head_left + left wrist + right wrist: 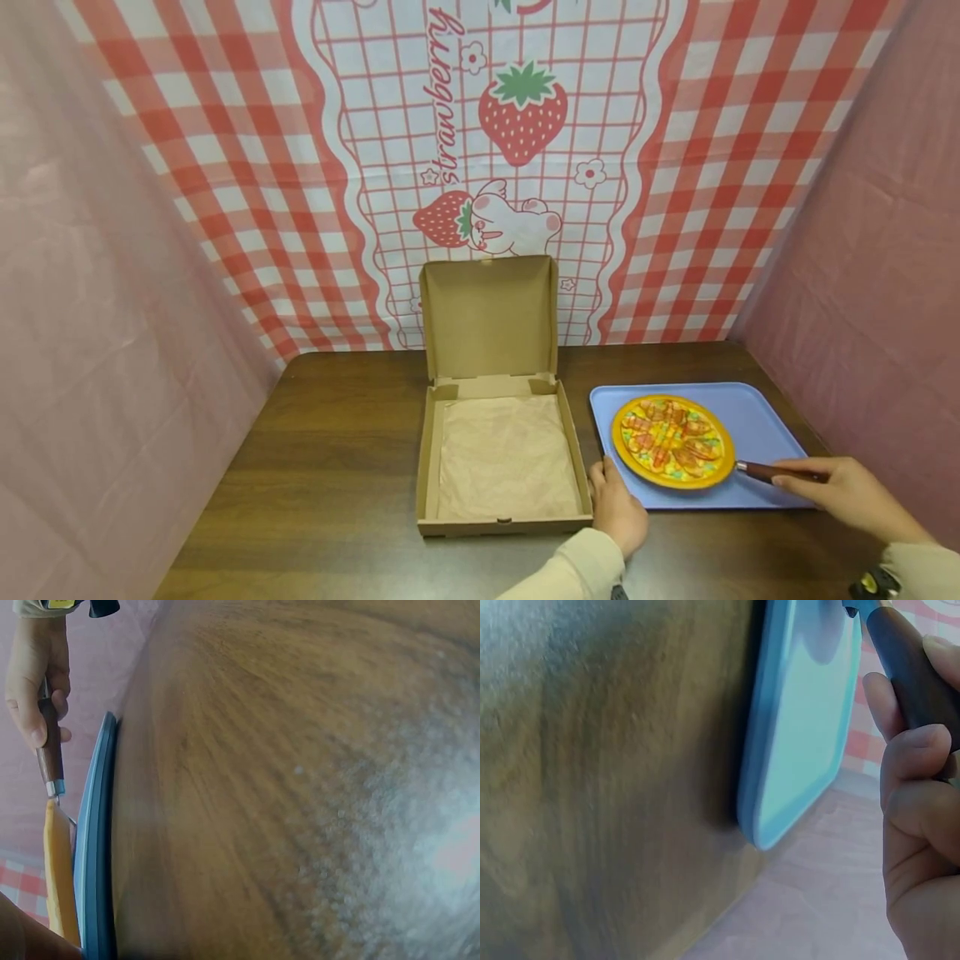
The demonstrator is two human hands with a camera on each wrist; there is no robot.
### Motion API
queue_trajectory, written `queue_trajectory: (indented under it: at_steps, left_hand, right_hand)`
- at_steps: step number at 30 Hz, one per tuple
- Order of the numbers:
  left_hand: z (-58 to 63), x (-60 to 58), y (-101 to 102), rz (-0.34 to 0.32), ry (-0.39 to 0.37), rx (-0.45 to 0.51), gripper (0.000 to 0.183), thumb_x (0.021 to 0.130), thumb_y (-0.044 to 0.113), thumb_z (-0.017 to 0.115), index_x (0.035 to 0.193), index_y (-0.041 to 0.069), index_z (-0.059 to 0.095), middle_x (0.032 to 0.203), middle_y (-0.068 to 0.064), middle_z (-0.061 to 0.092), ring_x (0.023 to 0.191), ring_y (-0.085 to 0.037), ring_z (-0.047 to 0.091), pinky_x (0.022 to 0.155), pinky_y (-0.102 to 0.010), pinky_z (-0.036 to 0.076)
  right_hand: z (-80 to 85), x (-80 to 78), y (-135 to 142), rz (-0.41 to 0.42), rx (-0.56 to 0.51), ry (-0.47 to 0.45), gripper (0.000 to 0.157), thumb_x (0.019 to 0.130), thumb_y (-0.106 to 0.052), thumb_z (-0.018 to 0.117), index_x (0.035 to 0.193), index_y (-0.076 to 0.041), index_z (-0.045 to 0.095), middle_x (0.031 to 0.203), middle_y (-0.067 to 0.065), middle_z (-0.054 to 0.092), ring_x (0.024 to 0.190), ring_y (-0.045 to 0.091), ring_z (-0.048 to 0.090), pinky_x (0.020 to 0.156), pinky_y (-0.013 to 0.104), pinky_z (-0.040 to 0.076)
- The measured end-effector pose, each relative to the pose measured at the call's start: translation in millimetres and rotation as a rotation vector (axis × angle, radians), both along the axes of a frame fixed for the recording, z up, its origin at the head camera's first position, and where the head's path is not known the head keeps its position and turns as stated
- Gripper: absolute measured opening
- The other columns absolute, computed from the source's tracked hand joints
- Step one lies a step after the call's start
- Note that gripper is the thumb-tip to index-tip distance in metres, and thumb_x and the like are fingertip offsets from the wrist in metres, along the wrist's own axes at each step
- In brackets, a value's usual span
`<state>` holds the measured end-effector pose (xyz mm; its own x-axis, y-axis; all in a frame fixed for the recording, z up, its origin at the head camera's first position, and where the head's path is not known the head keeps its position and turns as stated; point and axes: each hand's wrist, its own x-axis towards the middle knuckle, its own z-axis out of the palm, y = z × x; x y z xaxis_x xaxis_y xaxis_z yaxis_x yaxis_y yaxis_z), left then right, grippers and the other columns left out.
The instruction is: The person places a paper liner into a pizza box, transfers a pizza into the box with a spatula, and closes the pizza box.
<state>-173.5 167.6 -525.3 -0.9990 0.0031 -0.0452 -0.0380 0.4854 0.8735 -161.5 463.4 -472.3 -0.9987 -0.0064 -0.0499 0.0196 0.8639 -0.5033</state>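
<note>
In the head view my right hand [851,492] grips the dark brown handle [776,472] of a pizza server with a metal collar. Its blade is hidden beneath a round toy-like pizza [673,442] with an orange rim and colourful toppings. A gap shows between the pizza [60,870] and the blue tray [96,847] in the left wrist view. My left hand [621,515] is between the tray's left edge and the right wall of an open cardboard box [457,528], fingers right at that wall; I cannot tell whether they hold it.
Brown paper [506,454] lines the box, whose lid [491,317] stands upright at the back. Box and tray share a dark wooden table [337,450]. A red checked strawberry cloth [517,200] hangs behind, with pink curtains [885,250] on both sides.
</note>
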Motion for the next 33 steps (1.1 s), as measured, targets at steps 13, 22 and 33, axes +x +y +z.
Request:
queue_trajectory:
  at_steps: [13, 22, 33]
  left_hand:
    - [9.5, 3.2, 1, -0.007, -0.01, -0.022, 0.067, 0.075, -0.004, 0.062, 0.139, -0.009, 0.044, 0.127, -0.016, 0.047, 0.124, -0.035, 0.042, 0.107, -0.044, 0.039]
    - [30.5, 6.8, -13, -0.088, -0.035, 0.037, 0.067, 0.079, 0.008, 0.065, 0.139, -0.009, 0.043, 0.134, -0.02, 0.047, 0.129, -0.039, 0.045, 0.109, -0.046, 0.039]
    - [62.3, 0.0, -64, -0.329, 0.163, 0.178, 0.067, 0.091, 0.018, 0.061, 0.149, 0.001, 0.034, 0.148, -0.013, 0.038, 0.132, -0.024, 0.047, 0.109, -0.031, 0.042]
  right_hand:
    - [24.1, 3.3, 4, -0.047, -0.014, 0.097, 0.043, 0.091, -0.032, 0.07, 0.11, 0.007, 0.071, 0.079, 0.007, 0.068, 0.064, -0.006, 0.043, 0.052, 0.02, 0.037]
    - [44.4, 0.3, -1, -0.035, 0.023, 0.126, 0.042, 0.091, -0.033, 0.069, 0.109, 0.005, 0.072, 0.093, 0.019, 0.072, 0.068, -0.004, 0.044, 0.054, 0.02, 0.037]
    - [68.2, -8.9, -21, -0.031, 0.053, 0.09, 0.051, 0.092, -0.043, 0.065, 0.116, 0.002, 0.07, 0.092, 0.013, 0.073, 0.068, -0.001, 0.047, 0.054, 0.022, 0.039]
